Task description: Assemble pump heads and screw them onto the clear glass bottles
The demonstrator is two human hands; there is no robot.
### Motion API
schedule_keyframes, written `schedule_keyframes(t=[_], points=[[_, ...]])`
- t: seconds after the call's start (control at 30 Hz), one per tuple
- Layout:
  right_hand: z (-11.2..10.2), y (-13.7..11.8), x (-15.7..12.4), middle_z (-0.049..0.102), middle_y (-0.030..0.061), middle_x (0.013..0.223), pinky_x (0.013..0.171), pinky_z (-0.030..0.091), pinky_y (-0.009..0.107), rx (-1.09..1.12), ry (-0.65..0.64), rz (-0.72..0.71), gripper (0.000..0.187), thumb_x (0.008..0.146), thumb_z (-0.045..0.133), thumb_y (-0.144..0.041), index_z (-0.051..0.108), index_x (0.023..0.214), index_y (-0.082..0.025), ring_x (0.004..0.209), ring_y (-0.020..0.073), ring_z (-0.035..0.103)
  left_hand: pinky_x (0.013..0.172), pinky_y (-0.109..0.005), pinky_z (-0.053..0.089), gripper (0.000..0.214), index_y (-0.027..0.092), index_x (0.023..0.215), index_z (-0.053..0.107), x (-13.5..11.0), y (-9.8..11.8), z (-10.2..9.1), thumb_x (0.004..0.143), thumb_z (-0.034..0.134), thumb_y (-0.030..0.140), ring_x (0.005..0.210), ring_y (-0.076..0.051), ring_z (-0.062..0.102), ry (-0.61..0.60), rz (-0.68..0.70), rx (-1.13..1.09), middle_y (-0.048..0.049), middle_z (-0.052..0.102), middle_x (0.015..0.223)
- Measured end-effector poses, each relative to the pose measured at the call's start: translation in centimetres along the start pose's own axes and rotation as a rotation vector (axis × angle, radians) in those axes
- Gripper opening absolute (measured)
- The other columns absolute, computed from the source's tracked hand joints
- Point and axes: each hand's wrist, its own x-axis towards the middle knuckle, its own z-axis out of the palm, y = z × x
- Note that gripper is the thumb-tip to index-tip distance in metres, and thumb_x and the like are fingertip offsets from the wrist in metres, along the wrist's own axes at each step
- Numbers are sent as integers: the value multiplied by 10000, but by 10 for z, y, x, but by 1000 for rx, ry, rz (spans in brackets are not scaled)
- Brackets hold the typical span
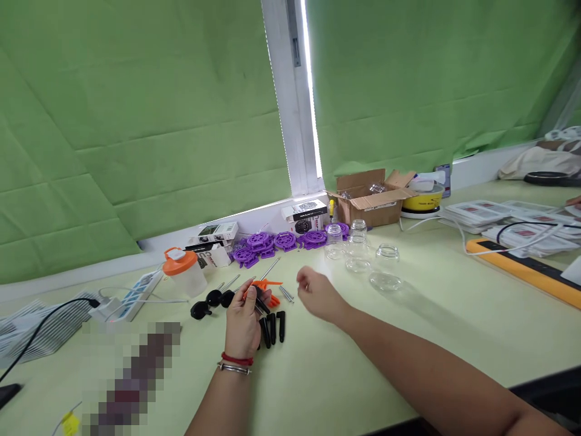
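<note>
- From the head view, we see our left hand (245, 315) palm up, with thumb and fingers closed on a black part (262, 303). This part is above the table (318, 393), its lower end slanting toward a row of similar pieces.
- An orange piece (270, 283) shows right at the left fingertips; we cannot tell whether the hand grips it too.
- Our right hand (318, 293) is raised to the right of the left one, well apart from it, with the fingers curled in. Its fingertips are blurred, so we cannot tell whether it holds anything.
- Nearest the right hand, we have a few metal screws (287, 294) lying between the two hands.
- Just to the right of our left palm, black handles (273, 329) lie side by side, some partly hidden by the hand.
- To the left of the left hand, we see black knobs (214, 297) close together, with thin metal rods near them.
- Beyond the hands, purple frames (258, 242) lie in a loose row in front of two printed boxes.
- Farther right, we find clear glass jars (387, 260) in front of an open cardboard box (374, 203).
- On the left, a cup with an orange lid (184, 272) stands beside a white power strip (138, 297).
</note>
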Motion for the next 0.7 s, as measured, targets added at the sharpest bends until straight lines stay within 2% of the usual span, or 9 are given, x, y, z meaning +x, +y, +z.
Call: schedule_keyframes(t=[0.1,0.2,0.3,0.43,0.53,0.6,0.7], points=[[12,-9,-14,613,16,794,612,379,242,-201,-240,-68,222,749,533,-162,582,964,-196,670,137,534,763,-320,544,402,196,1048,592,2,-1,-2,716,734,373,776,-167,697,-3,-1,-20,-14,690,871],[19,-15,-23,611,60,962,668,389,270,-357,-381,-152,280,808,534,-239,618,1075,-221,788,178,573,765,-311,539,392,199,1031,600,2,-2,-3,713,734,385,793,-164,696,-13,-11,-28,-15,697,892],[22,-18,-25,583,86,1043,643,383,283,-466,-479,-152,292,852,501,-289,631,1105,-222,760,185,585,766,-309,535,382,194,1026,600,3,-4,-4,724,723,393,804,-164,695,-12,-22,-37,-19,699,908],[23,-16,-24,586,88,996,619,356,276,-505,-471,-128,231,863,489,-301,657,981,-197,744,182,580,760,-302,529,367,187,1022,587,3,-5,-5,743,707,392,813,-163,693,-8,-28,-37,-20,698,896],[24,-13,-23,593,81,940,601,329,265,-499,-435,-86,160,821,545,-295,642,879,-182,743,182,572,769,-302,527,370,178,996,592,3,-4,-4,729,716,403,812,-156,690,-4,-27,-38,-17,696,884],[24,-11,-23,600,75,916,587,311,257,-497,-417,-60,123,783,570,-242,625,874,-182,752,186,571,762,-299,529,386,176,999,593,2,-3,-4,714,730,398,814,-156,689,-1,-32,-45,-16,695,879],[24,-7,-22,618,65,875,572,296,252,-495,-399,-8,198,749,555,-174,604,941,-188,767,198,572,744,-301,535,389,178,1015,590,2,-2,-3,716,730,383,815,-163,688,-4,-40,-47,-19,695,880]])
